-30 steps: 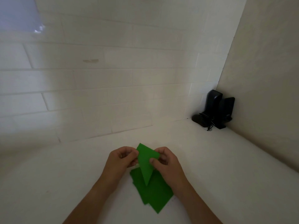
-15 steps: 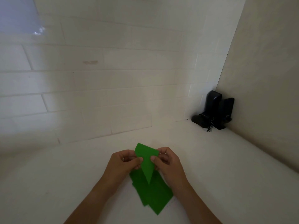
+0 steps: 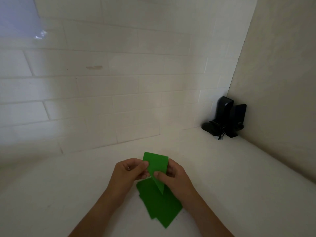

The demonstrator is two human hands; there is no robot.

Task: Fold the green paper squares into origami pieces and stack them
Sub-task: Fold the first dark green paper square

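Folded green paper point(image 3: 156, 165) pinched by both hands, left point(image 3: 127, 175), right point(image 3: 174, 179); white counter point(image 3: 222, 177), tiled wall point(image 3: 102, 93).

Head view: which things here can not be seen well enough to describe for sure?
- Folded green piece: the left hand and right hand cover its side edges, so the folds are unclear.
- Green paper pile on the white counter: the hands and the held piece hide its top, so no sheet count.
- Black devices in the corner: small and dark, type unclear.
- Forearms: cut off by the bottom edge.
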